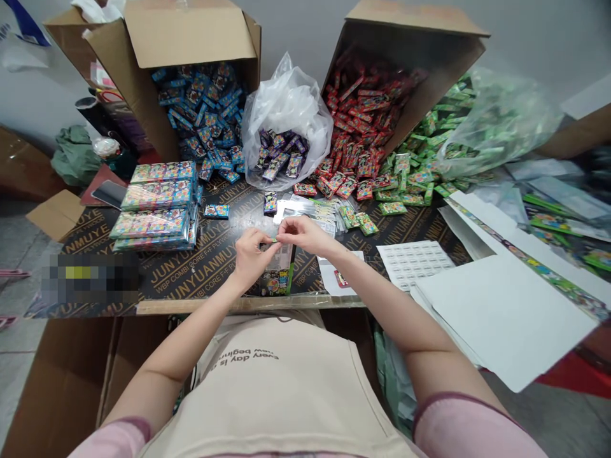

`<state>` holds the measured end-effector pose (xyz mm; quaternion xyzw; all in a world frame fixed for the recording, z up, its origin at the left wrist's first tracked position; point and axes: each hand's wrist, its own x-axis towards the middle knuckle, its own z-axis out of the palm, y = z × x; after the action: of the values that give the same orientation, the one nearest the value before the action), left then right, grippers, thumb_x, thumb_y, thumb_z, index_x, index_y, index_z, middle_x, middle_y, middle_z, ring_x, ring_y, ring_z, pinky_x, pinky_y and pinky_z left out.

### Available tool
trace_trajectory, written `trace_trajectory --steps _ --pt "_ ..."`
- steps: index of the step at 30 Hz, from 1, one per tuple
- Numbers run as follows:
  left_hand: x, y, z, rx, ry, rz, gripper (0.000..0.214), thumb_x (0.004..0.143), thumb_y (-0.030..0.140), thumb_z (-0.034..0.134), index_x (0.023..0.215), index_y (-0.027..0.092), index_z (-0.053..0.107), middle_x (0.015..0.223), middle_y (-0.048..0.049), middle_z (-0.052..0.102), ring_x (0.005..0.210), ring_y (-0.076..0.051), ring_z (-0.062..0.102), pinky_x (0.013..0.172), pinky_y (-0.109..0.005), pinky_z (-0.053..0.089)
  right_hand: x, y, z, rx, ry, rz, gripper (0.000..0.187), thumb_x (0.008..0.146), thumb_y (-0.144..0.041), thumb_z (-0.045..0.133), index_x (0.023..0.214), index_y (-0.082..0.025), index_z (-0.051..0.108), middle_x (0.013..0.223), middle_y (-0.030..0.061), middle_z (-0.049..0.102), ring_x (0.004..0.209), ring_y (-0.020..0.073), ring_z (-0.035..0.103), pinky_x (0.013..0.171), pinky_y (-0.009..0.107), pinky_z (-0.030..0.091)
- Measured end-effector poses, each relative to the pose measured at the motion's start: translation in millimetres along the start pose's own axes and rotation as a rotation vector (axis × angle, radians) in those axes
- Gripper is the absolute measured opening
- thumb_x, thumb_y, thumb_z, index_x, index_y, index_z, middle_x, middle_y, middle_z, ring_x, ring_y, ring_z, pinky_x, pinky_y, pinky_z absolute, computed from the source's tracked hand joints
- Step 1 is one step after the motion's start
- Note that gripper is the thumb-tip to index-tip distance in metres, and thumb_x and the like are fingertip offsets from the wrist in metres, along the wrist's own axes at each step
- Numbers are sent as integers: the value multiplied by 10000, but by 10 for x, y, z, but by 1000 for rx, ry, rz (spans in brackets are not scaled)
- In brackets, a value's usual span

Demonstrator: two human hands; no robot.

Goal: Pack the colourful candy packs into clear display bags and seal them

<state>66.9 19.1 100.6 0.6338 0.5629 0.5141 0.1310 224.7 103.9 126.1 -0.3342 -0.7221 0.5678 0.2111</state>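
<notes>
My left hand (252, 253) and my right hand (301, 234) meet above the table, thumbs and fingertips pinched together. Between them shows a small green item (273, 241), mostly covered by the fingers, so its kind is unclear. Just below lies a clear plastic pouch (277, 282) with a green and black printed end. Past my fingertips, a purple small box (270, 201) and a blue small box (216, 211) rest on the table. Two green small boxes (367, 223) sit right of a pile of clear printed pouches (319, 213).
Cartons of blue boxes (200, 108) and red boxes (358, 114) stand behind, with a bag of purple boxes (286, 156) between. Green boxes (415, 175) spill at right. Filled packs (155, 203) are stacked left; a sticker sheet (414, 262) and white card sheets (515, 312) lie right.
</notes>
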Motion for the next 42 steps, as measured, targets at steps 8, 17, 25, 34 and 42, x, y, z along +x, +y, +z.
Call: trace_trajectory --steps 8,17,25,34,42 --pt "7 0 13 61 -92 43 227 790 275 686 622 191 558 678 -13 589 687 -164 572 654 -303 453 36 127 263 176 244 22 222 664 -226 617 839 -226 480 592 -80 502 557 108 483 555 231 376" --pt "45 -572 -435 431 -348 185 315 775 333 718 1071 252 648 1229 -145 613 1221 -401 479 1017 -573 346 -876 1148 -951 -667 750 202 229 764 -173 613 981 -176 685 1076 129 594 1071 294 514 941 440 396" --pt "60 -692 146 477 -1167 273 777 488 315 901 1202 246 602 1248 -139 573 1218 -401 472 1054 -653 243 -1478 1817 -1171 -846 516 204 131 816 -216 626 811 -199 756 1006 119 666 957 270 532 874 445 405" --pt "242 -545 318 329 -1332 22 404 449 355 839 724 199 588 667 4 591 670 -202 568 633 -277 417 -1451 1785 -1104 -753 506 212 145 807 -156 513 688 -199 584 765 75 644 784 212 546 765 341 426" --pt "390 -410 -227 -173 -505 -164 325 772 347 631 1062 201 610 816 -2 612 714 -149 551 668 -256 432 -1174 1436 -1047 -528 911 243 130 891 -317 453 933 -207 508 745 64 624 688 223 590 691 361 455"
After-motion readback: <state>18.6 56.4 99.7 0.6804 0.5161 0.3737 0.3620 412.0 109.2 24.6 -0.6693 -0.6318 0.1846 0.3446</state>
